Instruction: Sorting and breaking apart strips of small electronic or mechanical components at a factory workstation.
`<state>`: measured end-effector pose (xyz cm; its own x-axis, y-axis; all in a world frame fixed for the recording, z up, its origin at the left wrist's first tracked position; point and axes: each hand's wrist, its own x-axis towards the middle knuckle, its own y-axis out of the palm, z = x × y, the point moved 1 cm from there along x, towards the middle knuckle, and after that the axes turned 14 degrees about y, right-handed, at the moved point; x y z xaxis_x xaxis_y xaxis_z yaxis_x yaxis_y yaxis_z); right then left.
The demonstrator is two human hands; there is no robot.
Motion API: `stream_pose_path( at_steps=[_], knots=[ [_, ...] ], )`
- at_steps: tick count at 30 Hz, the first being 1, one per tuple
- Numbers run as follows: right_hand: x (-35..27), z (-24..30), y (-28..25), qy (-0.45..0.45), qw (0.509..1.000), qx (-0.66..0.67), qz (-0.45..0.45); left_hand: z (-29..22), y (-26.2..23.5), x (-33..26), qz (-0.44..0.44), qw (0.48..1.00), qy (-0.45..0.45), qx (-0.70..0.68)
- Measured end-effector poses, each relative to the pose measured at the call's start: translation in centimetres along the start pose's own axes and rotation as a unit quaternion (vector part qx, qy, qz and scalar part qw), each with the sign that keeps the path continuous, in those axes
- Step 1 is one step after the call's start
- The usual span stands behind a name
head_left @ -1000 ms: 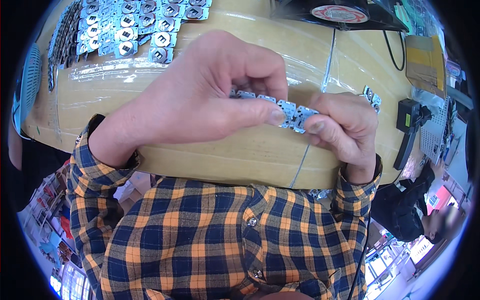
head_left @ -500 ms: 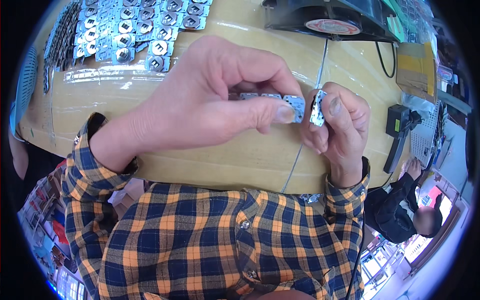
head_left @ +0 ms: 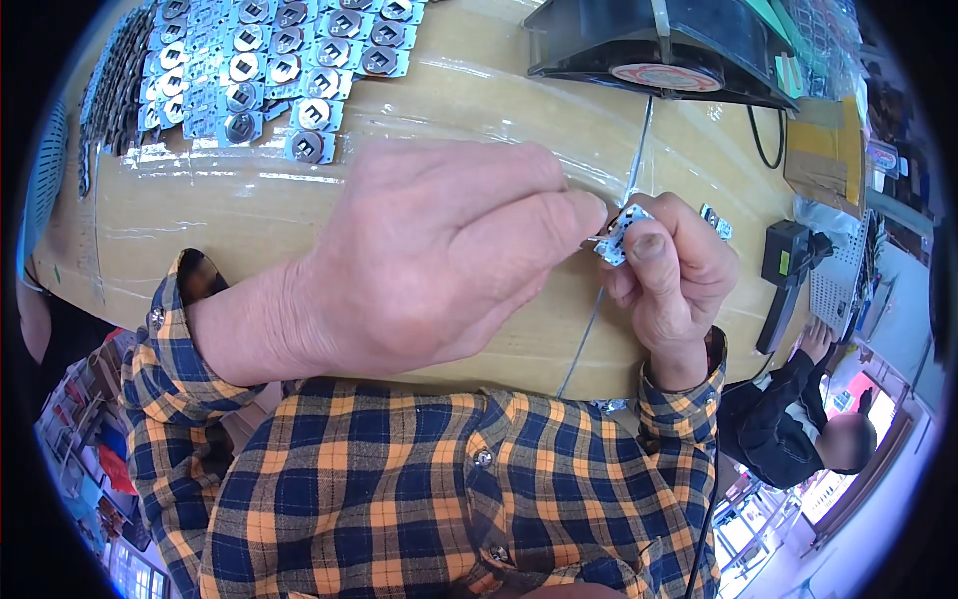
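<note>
Being pinched between both hands, just above the table's near edge, at about two o'clock from the picture's middle: a small metal plate (head_left: 621, 235), pale and shiny, squarish, with stamped holes, mostly hidden by fingers. Probably handling as light and stiff, thin enough to bend if forced, with sharp stamped edges and a slick face; best taken by the flat faces, thumb on one side and forefinger on the other, away from the edges.

Gripping it from the three o'clock side: the right hand (head_left: 671, 275), thumb pressing on its face, remaining fingers curling in behind. Meeting it from nine o'clock: the left hand (head_left: 439, 265), large in view, fingertips closing on the plate's near end; hard telling whether also holding a second piece underneath.

Lying at eleven o'clock, far across the table (head_left: 249, 215): rows of similar plates (head_left: 269, 65), silver, each with a round dark centre, laid out edge to edge. Resting at one o'clock: a black fan (head_left: 664, 45) with a round red-rimmed hub. Running from it down toward six o'clock: a thin wire (head_left: 599, 299), passing under the hands. Sitting at three o'clock near the table's edge: a black block (head_left: 788, 262) with a green spot. Filling the lower picture: checked sleeves and shirt, orange and navy.
</note>
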<state>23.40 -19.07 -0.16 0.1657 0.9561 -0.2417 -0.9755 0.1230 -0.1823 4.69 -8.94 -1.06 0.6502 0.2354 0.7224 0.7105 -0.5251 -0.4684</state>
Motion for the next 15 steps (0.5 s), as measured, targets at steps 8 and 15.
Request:
stream_pose_path(
  at_steps=[8, 15],
  knots=[
    [0.03, 0.35, -0.1, -0.025, 0.997, -0.069, 0.005, 0.15, 0.5, -0.38, -0.021, 0.998, 0.027, 0.044],
    [-0.06, 0.36, -0.09, 0.004, 0.999, -0.049, -0.001, 0.02, -0.04, -0.09, 0.003, 1.0, -0.01, 0.028]
  ],
)
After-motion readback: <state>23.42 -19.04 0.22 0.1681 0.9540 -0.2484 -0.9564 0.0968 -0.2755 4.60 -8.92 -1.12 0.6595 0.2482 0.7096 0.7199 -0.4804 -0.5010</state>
